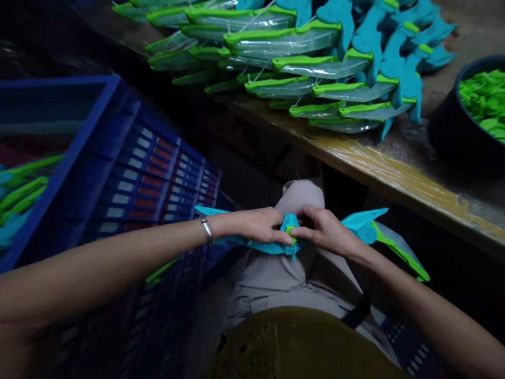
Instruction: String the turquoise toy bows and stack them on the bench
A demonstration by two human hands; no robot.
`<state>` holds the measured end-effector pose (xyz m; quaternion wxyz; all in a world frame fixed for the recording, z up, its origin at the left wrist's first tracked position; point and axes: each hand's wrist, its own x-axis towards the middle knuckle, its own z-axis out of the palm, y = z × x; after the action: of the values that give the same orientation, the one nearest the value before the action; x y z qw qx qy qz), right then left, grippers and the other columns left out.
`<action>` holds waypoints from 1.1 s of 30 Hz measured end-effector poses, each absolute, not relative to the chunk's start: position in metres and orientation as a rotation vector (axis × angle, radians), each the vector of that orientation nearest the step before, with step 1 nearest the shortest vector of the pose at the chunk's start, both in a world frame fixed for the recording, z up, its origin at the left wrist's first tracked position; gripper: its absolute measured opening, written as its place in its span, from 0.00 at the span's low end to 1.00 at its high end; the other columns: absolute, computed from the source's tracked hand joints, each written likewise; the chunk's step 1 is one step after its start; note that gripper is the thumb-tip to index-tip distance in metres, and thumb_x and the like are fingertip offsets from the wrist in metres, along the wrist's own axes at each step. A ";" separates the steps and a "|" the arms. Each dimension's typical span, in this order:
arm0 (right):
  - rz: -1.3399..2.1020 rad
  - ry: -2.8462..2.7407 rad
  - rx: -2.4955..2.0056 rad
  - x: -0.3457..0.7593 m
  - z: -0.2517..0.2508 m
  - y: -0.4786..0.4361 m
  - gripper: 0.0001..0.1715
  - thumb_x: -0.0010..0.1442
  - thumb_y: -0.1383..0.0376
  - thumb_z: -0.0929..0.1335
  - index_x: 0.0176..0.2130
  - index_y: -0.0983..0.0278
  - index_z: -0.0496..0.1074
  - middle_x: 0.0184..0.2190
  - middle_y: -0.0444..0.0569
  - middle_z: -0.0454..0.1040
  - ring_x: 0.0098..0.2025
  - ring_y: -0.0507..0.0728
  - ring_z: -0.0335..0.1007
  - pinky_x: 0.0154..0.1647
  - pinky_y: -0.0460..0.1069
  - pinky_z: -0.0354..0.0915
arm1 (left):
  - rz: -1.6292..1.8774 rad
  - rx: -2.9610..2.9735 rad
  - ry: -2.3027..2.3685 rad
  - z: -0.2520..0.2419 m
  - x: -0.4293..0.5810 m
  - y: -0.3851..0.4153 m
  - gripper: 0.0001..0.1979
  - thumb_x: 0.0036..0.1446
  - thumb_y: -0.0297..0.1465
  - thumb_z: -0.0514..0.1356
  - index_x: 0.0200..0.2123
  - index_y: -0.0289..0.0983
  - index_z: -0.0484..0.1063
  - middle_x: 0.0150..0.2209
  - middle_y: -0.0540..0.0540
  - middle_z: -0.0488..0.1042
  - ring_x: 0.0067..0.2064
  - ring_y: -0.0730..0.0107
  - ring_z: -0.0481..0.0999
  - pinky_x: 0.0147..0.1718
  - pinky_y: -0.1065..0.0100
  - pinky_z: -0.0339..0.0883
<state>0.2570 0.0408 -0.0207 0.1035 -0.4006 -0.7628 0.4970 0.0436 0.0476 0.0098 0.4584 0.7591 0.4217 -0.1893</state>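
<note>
Above my lap I hold a turquoise plastic toy [268, 247] with long arms reaching out to both sides. My left hand [258, 223], with a metal bangle on its wrist, grips it left of its middle. From the other side my right hand [325, 230] closes on the same toy. Both thumbs meet at a small bright green part [291, 235] in its centre. Past my right wrist, a turquoise end with a clear and green wing-like blade [398, 247] sticks out. The fingers beneath the toy are hidden.
A pile of similar turquoise and green pieces [284, 42] lies on the wooden bench [355, 163] ahead. To its right stands a dark tub [450, 126] of small green parts. A blue crate [98, 152] holding more pieces is at my left.
</note>
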 end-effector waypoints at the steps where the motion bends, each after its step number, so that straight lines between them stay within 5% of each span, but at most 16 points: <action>1: 1.482 -2.286 -1.170 0.260 -0.018 0.042 0.15 0.62 0.62 0.76 0.43 0.66 0.71 0.38 0.47 0.75 0.39 0.55 0.71 0.37 0.47 0.60 | -0.450 1.860 1.028 0.012 0.044 0.049 0.24 0.60 0.53 0.56 0.34 0.36 0.73 0.28 0.47 0.72 0.30 0.65 0.71 0.28 0.68 0.58; 6: 1.431 -2.477 -1.310 0.258 -0.006 0.037 0.14 0.64 0.60 0.74 0.40 0.65 0.70 0.32 0.46 0.73 0.33 0.55 0.67 0.31 0.47 0.53 | -0.541 1.874 1.080 0.020 0.045 0.048 0.24 0.56 0.54 0.58 0.32 0.37 0.71 0.30 0.45 0.74 0.30 0.62 0.72 0.26 0.66 0.57; 12: 1.260 -2.588 -1.373 0.247 -0.008 0.023 0.10 0.65 0.65 0.71 0.40 0.65 0.65 0.33 0.47 0.71 0.34 0.56 0.66 0.32 0.48 0.48 | -0.661 1.946 1.275 0.015 0.054 0.032 0.21 0.58 0.49 0.58 0.39 0.36 0.73 0.43 0.32 0.80 0.46 0.43 0.80 0.39 0.59 0.68; 22: 1.341 -2.524 -1.344 0.242 -0.020 0.028 0.13 0.64 0.64 0.73 0.38 0.64 0.64 0.32 0.44 0.69 0.32 0.54 0.63 0.32 0.48 0.47 | -0.581 1.798 1.349 0.014 0.050 0.030 0.18 0.54 0.48 0.62 0.32 0.39 0.72 0.33 0.40 0.80 0.38 0.51 0.80 0.30 0.63 0.62; 26: 1.377 -2.528 -1.297 0.250 -0.015 0.032 0.17 0.64 0.59 0.74 0.36 0.63 0.64 0.30 0.42 0.67 0.31 0.53 0.62 0.30 0.47 0.48 | -0.521 1.869 1.327 0.019 0.054 0.025 0.23 0.56 0.54 0.60 0.34 0.38 0.72 0.35 0.38 0.80 0.40 0.47 0.81 0.31 0.61 0.64; 33: 1.383 -2.476 -1.369 0.249 -0.013 0.025 0.12 0.67 0.61 0.71 0.36 0.64 0.65 0.31 0.45 0.69 0.32 0.53 0.62 0.31 0.47 0.48 | -0.488 1.969 1.258 0.016 0.059 0.018 0.17 0.62 0.46 0.56 0.35 0.38 0.72 0.38 0.34 0.82 0.43 0.43 0.82 0.36 0.58 0.68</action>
<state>0.2486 0.0255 -0.0126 -0.0036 -0.4348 -0.7862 0.4391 0.0589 0.0185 0.0156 0.3682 0.7670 0.4900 -0.1899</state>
